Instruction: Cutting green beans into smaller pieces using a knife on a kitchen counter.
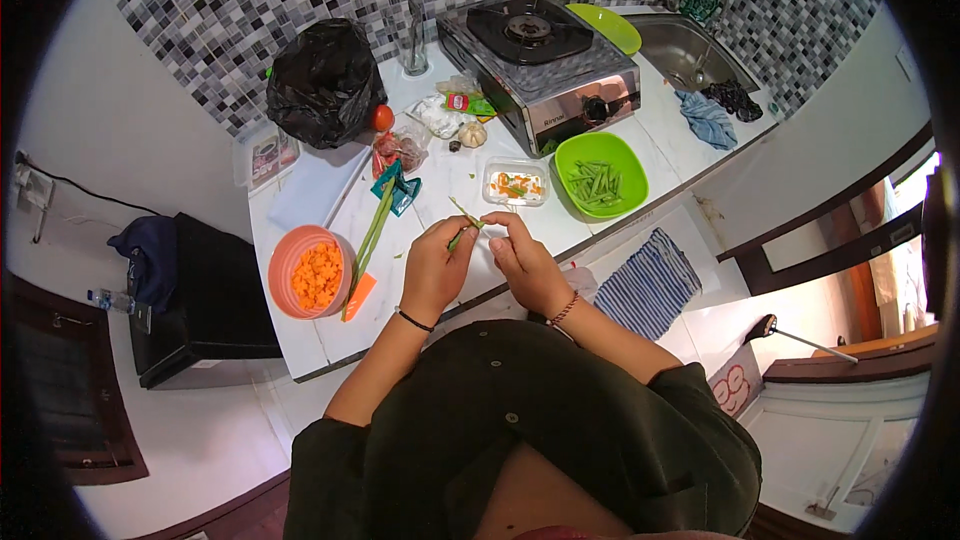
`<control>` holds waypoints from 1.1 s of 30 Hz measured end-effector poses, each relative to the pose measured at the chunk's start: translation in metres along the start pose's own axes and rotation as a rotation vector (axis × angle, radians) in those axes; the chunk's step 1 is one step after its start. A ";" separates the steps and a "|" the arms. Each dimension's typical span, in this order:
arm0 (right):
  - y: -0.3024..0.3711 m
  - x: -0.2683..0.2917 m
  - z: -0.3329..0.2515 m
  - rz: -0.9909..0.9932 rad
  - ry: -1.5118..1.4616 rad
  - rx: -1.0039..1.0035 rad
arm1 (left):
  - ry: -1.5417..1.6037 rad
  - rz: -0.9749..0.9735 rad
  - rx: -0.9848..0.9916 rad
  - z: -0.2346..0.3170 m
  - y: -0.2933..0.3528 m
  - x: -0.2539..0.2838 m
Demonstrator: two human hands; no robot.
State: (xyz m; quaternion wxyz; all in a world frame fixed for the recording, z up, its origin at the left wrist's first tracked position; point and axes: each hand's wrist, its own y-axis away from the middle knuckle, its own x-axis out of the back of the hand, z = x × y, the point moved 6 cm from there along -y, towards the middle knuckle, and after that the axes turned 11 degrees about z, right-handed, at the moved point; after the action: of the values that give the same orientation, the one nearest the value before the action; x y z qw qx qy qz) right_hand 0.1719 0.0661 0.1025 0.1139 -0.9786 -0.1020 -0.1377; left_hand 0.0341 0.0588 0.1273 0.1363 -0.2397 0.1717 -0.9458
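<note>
My left hand (pixel 437 265) is closed around a thin green bean (pixel 466 214) at the counter's front edge; part of the bean is hidden by the fingers. From the other side, the curled fingers of my right hand (pixel 527 262) meet the bean's end. Just beyond are a clear plastic tub (pixel 516 196) with orange and green scraps and a bright green bowl (pixel 632 152) of cut bean pieces (pixel 596 183). Off to the left stands a pink bowl (pixel 281 258) of diced carrot (pixel 317 275). Uncut long beans (pixel 374 232) lie beside it, near a flat orange piece (pixel 359 297).
A gas stove (pixel 540 90) stands at the back, with a sink (pixel 690 55) to its right. Left of it are a black plastic bag (pixel 325 80), a tomato (pixel 382 118), a glass (pixel 412 50), garlic (pixel 472 134) and packets. A blue cloth (pixel 706 120) lies near the sink.
</note>
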 end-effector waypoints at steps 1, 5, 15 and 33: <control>-0.001 0.000 0.002 -0.012 0.002 -0.032 | -0.015 0.007 -0.016 0.001 0.000 0.000; -0.011 -0.001 0.009 -0.019 -0.031 -0.052 | -0.054 0.038 -0.065 0.002 -0.005 -0.003; -0.034 0.006 0.031 -0.021 -0.112 -0.099 | -0.173 0.033 -0.060 -0.002 -0.020 -0.024; -0.038 0.012 -0.002 -0.466 -0.938 -0.765 | 0.159 0.051 -0.054 0.007 -0.028 -0.011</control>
State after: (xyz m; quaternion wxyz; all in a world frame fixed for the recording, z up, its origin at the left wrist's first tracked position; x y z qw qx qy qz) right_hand 0.1739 0.1038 0.1149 -0.3322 -0.8585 -0.2946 0.2565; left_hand 0.0421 0.0866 0.1392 0.1396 -0.1629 0.2135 -0.9531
